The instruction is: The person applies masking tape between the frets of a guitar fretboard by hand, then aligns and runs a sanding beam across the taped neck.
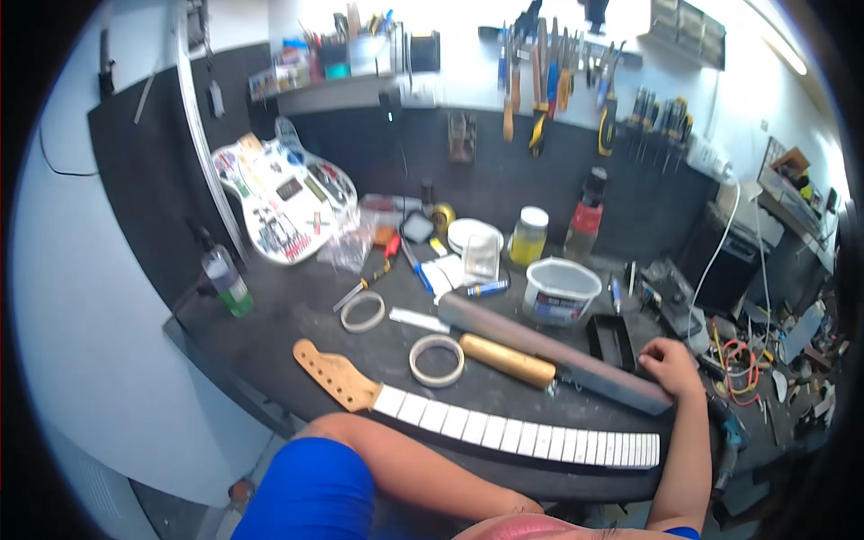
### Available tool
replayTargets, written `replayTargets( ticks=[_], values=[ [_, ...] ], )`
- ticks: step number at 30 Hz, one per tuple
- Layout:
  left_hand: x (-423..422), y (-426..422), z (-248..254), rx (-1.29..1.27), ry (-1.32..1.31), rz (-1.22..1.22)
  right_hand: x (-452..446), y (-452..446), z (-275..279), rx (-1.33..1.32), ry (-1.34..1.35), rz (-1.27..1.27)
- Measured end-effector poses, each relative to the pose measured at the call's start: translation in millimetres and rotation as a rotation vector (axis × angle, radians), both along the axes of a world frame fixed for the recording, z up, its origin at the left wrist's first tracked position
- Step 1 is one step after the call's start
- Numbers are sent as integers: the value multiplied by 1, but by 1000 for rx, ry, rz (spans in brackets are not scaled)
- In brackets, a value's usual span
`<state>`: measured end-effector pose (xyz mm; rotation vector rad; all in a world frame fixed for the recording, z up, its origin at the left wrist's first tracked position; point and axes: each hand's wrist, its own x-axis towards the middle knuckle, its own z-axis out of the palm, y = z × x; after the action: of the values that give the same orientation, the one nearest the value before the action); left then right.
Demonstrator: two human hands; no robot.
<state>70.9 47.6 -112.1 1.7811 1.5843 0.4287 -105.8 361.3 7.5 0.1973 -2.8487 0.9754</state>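
Note:
My right hand [669, 364] is at the right of the bench, its fingers curled in, beside a black rectangular tray [611, 342]. Whatever those fingers may hold is too small or hidden to make out. Close below them lies the near end of a long grey bar [558, 349], which slants away to the left. My left forearm crosses the bottom of the view; the hand itself is out of sight. In front of me a guitar neck [517, 432] lies along the bench edge, its wooden headstock to the left and its fretboard covered in white strips between the frets.
Two tape rolls [436, 361] and a wooden cylinder [508, 360] lie behind the neck. Farther back stand a plastic tub [562, 290], a lidded jar [528, 236] and a spray bottle [225, 277]. A stickered guitar body [286, 200] leans at the left. Tools hang on the wall.

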Motion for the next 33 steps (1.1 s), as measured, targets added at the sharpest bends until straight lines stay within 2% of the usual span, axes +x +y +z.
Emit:
replayTargets(
  ticks=[15,21,25,27,29,33],
  values=[
    [1,-8,17,-45,66,13,2,-1,1,20,-76,-46],
    [-2,-5,22,-31,41,1,-3,6,-7,35,-17,-11],
    [-7,-6,24,-20,15,-41,-8,13,-8,-1,177,1],
    [-6,-2,6,-93,-24,-62,-2,13,1,9,232,-81],
    [-1,-4,21,-85,29,-113,-2,18,5,10,246,-141],
    [-7,-3,40,-75,206,-204,-1,20,4,6,33,-177]
  ],
)
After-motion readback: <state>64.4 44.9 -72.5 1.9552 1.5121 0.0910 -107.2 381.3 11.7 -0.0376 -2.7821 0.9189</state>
